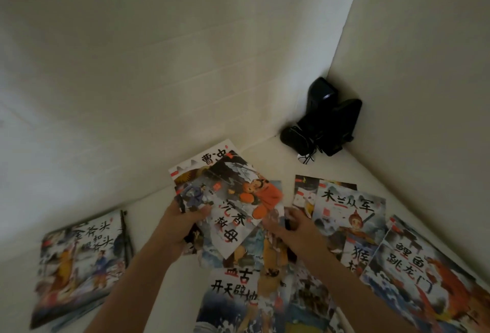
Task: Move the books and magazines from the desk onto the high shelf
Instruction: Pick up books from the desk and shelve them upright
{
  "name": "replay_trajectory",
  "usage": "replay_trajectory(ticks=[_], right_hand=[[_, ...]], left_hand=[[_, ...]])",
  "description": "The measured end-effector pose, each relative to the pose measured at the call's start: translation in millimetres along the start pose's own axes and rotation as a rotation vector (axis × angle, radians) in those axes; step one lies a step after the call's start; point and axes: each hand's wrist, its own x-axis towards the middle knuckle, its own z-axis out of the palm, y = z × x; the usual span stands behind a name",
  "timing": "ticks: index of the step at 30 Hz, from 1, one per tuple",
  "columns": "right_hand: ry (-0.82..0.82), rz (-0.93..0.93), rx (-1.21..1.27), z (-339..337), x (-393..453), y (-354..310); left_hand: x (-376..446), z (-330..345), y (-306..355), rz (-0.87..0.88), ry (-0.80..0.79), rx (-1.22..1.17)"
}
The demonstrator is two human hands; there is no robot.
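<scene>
Books (225, 194) sit fanned in the left hand (183, 224), thumb curled over their near left corner, long axes slanting from near right up to far left above the counter (148, 205). The right hand (289, 229) hovers just beside them, fingers loosely curled and too blurred to judge. More books (350, 216) lie spread flat on the right, another book (79, 263) lies at the left. A black device (326, 117) fills the far corner.

a home corner: children's picture books (347, 208) on a white desk (148, 208).
</scene>
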Motion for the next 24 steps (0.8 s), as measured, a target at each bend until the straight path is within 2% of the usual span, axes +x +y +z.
replay_trajectory(ticks=[4, 7, 8, 11, 14, 16, 19, 21, 24], right_hand=[[-0.011, -0.054, -0.084, 3.1, -5.8, 24.9], [0.016, -0.010, -0.064, 0.3, -8.2, 31.1], [0.031, -0.007, -0.058, -1.6, -6.5, 33.2], [0.106, -0.001, -0.118, -9.0, 0.2, 39.2], [0.121, 0.069, -0.049, -14.0, 4.2, 38.5], [0.114, 0.119, 0.047, -17.3, 6.5, 36.6], [0.065, 0.156, 0.138, -16.8, 9.3, 36.8], [0.048, 0.179, 0.175, -11.8, 8.4, 36.6], [0.006, 0.123, 0.120, -3.8, 1.2, 31.7]], left_hand=[[-1.8, -12.7, -40.0, 0.032, 0.063, 0.034], [-4.0, -18.6, -63.7, 0.020, 0.173, 0.030], [-5.4, -20.6, -67.9, 0.035, 0.227, 0.099], [-4.6, -32.4, -75.7, 0.150, 0.401, 0.525], [-6.0, -47.3, -76.7, 0.199, 0.456, 0.700], [-8.2, -57.2, -78.0, 0.214, 0.448, 0.792], [-18.0, -61.5, -80.3, 0.173, 0.276, 0.921], [-22.3, -56.0, -86.0, 0.281, 0.201, 1.119], [-26.6, -38.1, -91.5, 0.473, 0.179, 1.364]])
